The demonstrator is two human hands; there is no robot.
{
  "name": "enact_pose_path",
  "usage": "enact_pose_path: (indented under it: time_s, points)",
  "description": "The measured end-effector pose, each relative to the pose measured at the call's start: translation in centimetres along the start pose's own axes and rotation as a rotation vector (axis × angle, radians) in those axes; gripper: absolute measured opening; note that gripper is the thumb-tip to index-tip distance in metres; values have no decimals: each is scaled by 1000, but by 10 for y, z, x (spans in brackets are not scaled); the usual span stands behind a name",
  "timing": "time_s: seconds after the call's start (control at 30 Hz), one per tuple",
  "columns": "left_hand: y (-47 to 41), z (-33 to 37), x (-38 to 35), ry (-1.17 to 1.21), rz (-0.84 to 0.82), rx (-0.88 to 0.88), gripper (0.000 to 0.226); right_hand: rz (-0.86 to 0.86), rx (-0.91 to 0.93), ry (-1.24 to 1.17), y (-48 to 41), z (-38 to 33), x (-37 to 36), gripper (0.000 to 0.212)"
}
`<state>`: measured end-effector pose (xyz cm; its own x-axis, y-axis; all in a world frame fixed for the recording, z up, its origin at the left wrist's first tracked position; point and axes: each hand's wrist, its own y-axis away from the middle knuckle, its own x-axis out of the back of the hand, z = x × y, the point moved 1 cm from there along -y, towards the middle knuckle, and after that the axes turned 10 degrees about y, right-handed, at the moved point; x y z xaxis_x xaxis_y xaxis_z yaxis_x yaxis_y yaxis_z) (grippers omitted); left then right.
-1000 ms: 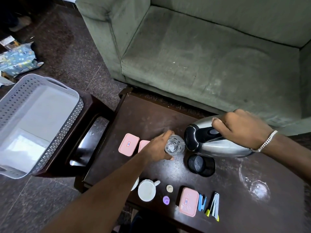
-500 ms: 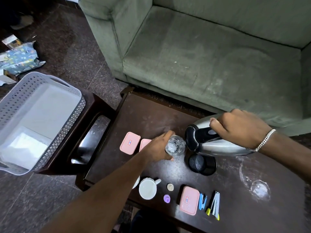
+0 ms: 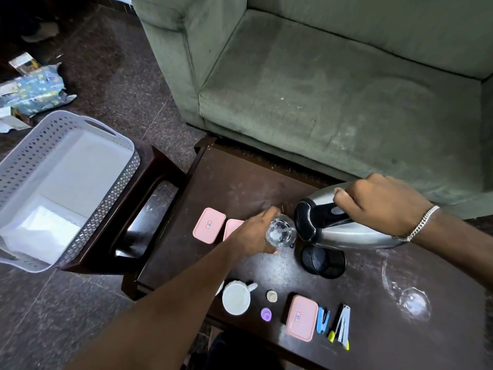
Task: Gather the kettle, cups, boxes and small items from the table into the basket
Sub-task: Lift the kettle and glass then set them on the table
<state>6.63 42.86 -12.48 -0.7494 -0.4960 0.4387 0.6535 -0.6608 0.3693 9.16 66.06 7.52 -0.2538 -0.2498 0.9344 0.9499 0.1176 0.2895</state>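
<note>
My right hand (image 3: 381, 204) grips the black handle of a steel kettle (image 3: 344, 231), tilted with its spout toward a clear glass (image 3: 280, 232). My left hand (image 3: 253, 233) is wrapped around that glass on the dark table (image 3: 240, 182). The kettle's black base (image 3: 322, 261) sits just below it. Two pink boxes (image 3: 209, 224) lie left of my left hand, the second partly hidden. A third pink box (image 3: 302, 317), a white cup (image 3: 237, 300), and two small caps (image 3: 271, 296) sit near the front edge. The grey basket (image 3: 117, 193) stands on a stool at left.
A blue stapler (image 3: 322, 320) and a nail clipper (image 3: 342, 327) lie right of the front pink box. An upturned wine glass (image 3: 410, 300) lies at the table's right. A green sofa (image 3: 346, 89) is behind the table. Paper clutter (image 3: 32, 89) sits on the floor, far left.
Both hands hold about the same pose. The view has shifted a little, so the basket and table sit slightly higher and further right in the frame.
</note>
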Motion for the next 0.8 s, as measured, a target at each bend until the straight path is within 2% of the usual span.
enact_pose_path:
  time_s: [0.27,0.47,0.67,0.8]
  points:
    - [-1,-2,-5,55,-1,21,100,-34,-9,-91,0,8,-3,54]
    - [-1,-3,-6,87,3,40,95,-33,5,-223,2,33,-1,47]
    - [-2,-2,-12,114,6,56,87,46,-132,-317,6,59,1,45]
    - [1,-6,-7,120,-6,36,97,124,-254,-411,11,81,-6,51]
